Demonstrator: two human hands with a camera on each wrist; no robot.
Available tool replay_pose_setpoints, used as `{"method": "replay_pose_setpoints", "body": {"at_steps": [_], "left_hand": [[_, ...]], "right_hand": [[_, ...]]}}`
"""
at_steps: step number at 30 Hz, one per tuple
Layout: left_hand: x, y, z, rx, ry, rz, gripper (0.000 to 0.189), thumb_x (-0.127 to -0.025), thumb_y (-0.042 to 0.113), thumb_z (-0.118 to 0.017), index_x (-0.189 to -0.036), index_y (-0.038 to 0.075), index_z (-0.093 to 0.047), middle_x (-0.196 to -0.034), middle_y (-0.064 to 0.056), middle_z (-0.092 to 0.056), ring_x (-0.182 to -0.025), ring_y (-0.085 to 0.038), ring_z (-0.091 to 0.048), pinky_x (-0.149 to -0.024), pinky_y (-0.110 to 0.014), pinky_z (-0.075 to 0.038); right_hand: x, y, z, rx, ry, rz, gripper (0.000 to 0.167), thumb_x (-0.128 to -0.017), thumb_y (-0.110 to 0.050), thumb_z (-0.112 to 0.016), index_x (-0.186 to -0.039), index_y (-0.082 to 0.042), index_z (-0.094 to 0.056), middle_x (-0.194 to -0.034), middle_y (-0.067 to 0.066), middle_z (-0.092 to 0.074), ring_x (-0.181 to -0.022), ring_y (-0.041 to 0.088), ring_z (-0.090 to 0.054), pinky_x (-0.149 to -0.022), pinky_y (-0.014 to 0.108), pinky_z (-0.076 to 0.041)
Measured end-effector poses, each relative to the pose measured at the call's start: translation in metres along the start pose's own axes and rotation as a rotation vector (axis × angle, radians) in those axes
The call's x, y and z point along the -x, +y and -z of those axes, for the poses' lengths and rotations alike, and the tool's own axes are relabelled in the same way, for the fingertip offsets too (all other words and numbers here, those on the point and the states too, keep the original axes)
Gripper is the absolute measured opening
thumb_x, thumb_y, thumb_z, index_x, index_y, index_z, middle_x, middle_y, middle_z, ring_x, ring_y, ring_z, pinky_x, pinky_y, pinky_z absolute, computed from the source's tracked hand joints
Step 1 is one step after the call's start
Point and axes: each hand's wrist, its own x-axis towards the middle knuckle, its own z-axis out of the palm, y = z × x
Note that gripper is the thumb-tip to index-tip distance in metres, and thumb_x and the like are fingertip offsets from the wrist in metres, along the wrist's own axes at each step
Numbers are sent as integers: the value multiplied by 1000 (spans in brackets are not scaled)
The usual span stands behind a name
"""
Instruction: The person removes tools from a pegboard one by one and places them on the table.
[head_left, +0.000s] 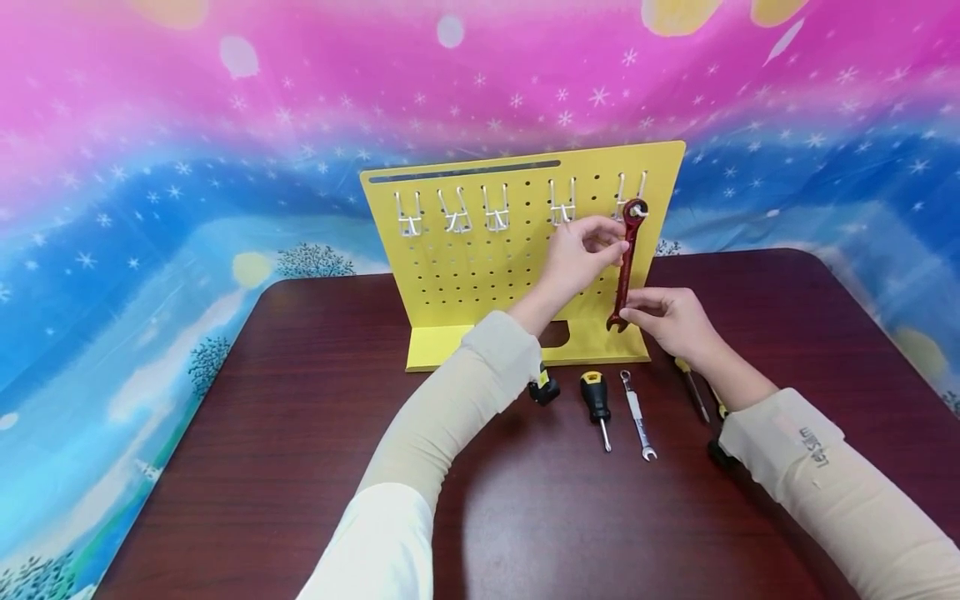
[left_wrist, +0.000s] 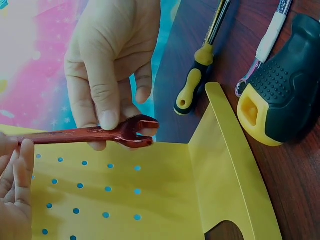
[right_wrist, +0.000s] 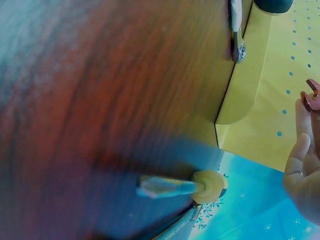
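Observation:
Both my hands hold a red combination wrench (head_left: 626, 267) upright before the right end of a yellow pegboard (head_left: 480, 258). Its ring end overlaps the rightmost white hook (head_left: 632, 185), and a bit of white shows inside the ring. My left hand (head_left: 581, 254) pinches the upper shaft between thumb and fingers. Lower down, my right hand (head_left: 670, 321) grips it just above the open jaw end. In the left wrist view the right thumb (left_wrist: 107, 112) lies on the shaft near that end. The right wrist view catches only part of the right hand (right_wrist: 302, 185) at its edge.
More white double hooks (head_left: 455, 212) line the board's top. On the dark wooden table (head_left: 337, 433) lie a stubby black-and-yellow screwdriver (head_left: 595, 400) and a small silver wrench (head_left: 637, 417). A black-and-yellow object (head_left: 543, 388) shows beside the left sleeve. Another screwdriver (head_left: 693, 390) lies partly under the right forearm.

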Motion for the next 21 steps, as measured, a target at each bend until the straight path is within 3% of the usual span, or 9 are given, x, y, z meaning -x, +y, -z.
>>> {"method": "replay_pose_setpoints", "body": {"at_steps": [4, 21], "left_hand": [[2, 0, -1, -30, -4, -28, 19, -94, 13, -69, -111, 5, -70, -97, -9, -74, -77, -13, -70, -68, -16, -55], [10, 3, -2, -33, -2, -42, 18, -94, 14, -69, -110, 7, -70, -99, -7, -73, -80, -12, -68, -68, -17, -55]], "right_hand": [[0, 2, -1, -22, 5, -4, 23, -93, -6, -68, -112, 7, -71, -102, 25, -73, -76, -18, -61, -69, 8, -49], [9, -2, 3, 13, -3, 39, 23, -93, -7, -68, -112, 4, -72, -102, 25, -74, -76, -17, -60, -66, 8, -48]]}}
